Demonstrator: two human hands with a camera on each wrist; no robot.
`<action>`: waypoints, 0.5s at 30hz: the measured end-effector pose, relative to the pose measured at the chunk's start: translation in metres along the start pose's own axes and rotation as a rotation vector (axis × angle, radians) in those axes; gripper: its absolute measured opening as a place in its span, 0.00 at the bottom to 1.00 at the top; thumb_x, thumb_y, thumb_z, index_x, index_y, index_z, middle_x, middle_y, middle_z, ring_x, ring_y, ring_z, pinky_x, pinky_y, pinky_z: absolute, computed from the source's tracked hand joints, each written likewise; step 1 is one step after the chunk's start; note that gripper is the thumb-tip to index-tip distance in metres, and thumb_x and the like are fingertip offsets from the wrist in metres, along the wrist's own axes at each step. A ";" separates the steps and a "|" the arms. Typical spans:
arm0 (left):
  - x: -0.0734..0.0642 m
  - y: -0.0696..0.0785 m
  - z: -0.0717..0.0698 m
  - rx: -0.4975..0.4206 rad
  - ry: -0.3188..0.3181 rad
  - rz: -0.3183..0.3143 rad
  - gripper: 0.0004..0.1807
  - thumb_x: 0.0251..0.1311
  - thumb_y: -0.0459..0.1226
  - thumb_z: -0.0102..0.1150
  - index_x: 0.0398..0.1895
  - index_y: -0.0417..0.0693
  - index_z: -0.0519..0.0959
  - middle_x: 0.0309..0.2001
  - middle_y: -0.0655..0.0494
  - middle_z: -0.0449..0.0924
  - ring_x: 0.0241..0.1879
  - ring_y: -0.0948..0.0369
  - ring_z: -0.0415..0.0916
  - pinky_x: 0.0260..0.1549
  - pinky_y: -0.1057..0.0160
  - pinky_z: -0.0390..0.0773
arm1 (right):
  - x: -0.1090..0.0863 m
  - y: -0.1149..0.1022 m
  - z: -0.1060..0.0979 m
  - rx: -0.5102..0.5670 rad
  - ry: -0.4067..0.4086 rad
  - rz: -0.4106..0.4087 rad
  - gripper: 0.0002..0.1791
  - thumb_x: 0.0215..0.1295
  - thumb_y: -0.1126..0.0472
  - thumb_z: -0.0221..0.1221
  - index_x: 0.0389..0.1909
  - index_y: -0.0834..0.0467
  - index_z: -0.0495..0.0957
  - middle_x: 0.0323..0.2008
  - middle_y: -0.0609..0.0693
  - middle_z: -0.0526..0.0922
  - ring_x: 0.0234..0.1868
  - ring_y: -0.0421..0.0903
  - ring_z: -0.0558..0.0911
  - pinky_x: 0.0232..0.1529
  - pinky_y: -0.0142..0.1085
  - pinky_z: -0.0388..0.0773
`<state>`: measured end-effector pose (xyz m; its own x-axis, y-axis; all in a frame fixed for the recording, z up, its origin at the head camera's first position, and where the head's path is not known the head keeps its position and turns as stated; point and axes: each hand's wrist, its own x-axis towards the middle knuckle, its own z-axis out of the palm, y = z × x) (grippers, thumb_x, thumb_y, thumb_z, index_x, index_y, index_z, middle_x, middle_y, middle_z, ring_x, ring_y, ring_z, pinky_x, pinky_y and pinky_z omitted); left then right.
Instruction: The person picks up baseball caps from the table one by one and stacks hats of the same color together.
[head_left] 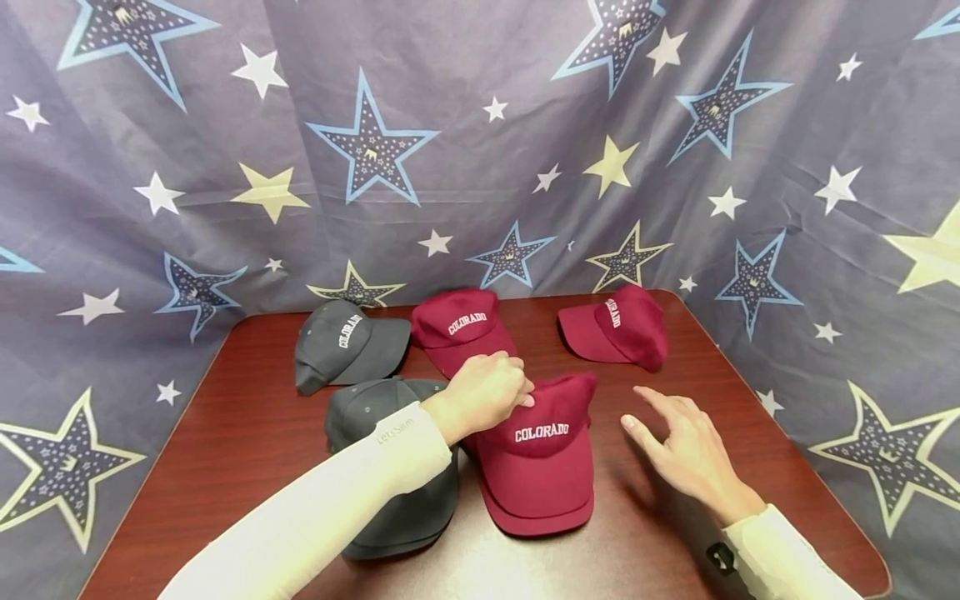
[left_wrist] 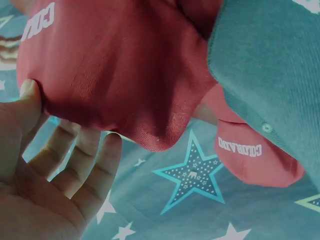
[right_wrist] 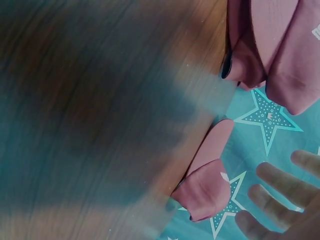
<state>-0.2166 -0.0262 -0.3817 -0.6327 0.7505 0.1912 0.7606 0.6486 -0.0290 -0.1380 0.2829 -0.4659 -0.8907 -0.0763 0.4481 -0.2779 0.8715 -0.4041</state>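
Observation:
In the head view, my left hand (head_left: 486, 392) reaches across a dark grey cap (head_left: 420, 508) and pinches the crown of a maroon baseball cap (head_left: 536, 475) lettered COLORADO. That cap's brim faces me. The left wrist view shows the thumb (left_wrist: 31, 97) on the near side of its crown and the other fingers underneath. My right hand (head_left: 690, 450) is held over the table to the right of this cap, fingers spread and holding nothing. The sleeve partly hides the dark grey cap beneath the left forearm.
Behind, a second grey cap (head_left: 337, 346) and another maroon cap (head_left: 457, 321) sit side by side. A third maroon cap (head_left: 622, 325) lies at the back right. The brown wooden table (head_left: 225, 433) ends at a star-patterned curtain (head_left: 450, 167).

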 end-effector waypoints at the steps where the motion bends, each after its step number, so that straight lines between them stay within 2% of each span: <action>1: 0.000 0.000 0.002 0.015 0.001 0.003 0.09 0.67 0.48 0.65 0.40 0.60 0.92 0.32 0.57 0.80 0.35 0.55 0.78 0.32 0.55 0.82 | 0.000 0.000 0.000 0.000 -0.001 0.000 0.31 0.68 0.42 0.64 0.67 0.52 0.77 0.56 0.60 0.82 0.58 0.60 0.76 0.56 0.62 0.69; 5: 0.000 0.001 0.011 0.084 0.006 0.023 0.10 0.68 0.49 0.63 0.37 0.59 0.91 0.32 0.56 0.80 0.35 0.55 0.79 0.30 0.55 0.82 | -0.001 0.000 0.002 -0.001 -0.003 0.000 0.31 0.68 0.42 0.64 0.67 0.51 0.77 0.56 0.60 0.83 0.58 0.60 0.76 0.56 0.62 0.69; 8: -0.001 0.001 0.019 0.102 -0.019 0.044 0.11 0.68 0.50 0.63 0.37 0.59 0.90 0.33 0.56 0.80 0.35 0.55 0.79 0.30 0.56 0.83 | -0.002 0.001 0.004 -0.003 -0.007 0.001 0.31 0.68 0.42 0.64 0.67 0.51 0.77 0.55 0.60 0.83 0.58 0.60 0.77 0.56 0.62 0.69; 11: -0.003 0.002 0.024 0.091 -0.037 0.046 0.12 0.68 0.51 0.62 0.38 0.59 0.91 0.33 0.56 0.80 0.34 0.55 0.79 0.30 0.56 0.83 | -0.003 0.001 0.004 -0.003 -0.007 0.001 0.31 0.68 0.41 0.64 0.67 0.51 0.77 0.55 0.60 0.83 0.57 0.60 0.77 0.56 0.62 0.69; 15: -0.004 0.002 0.023 0.054 -0.040 0.023 0.11 0.68 0.50 0.63 0.42 0.60 0.91 0.32 0.56 0.79 0.34 0.55 0.78 0.31 0.56 0.82 | -0.003 0.001 0.004 -0.004 -0.004 0.001 0.31 0.68 0.42 0.64 0.67 0.51 0.77 0.55 0.60 0.83 0.58 0.60 0.76 0.56 0.62 0.69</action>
<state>-0.2164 -0.0248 -0.4055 -0.6212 0.7691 0.1502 0.7667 0.6362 -0.0861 -0.1369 0.2821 -0.4707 -0.8925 -0.0777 0.4443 -0.2756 0.8737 -0.4009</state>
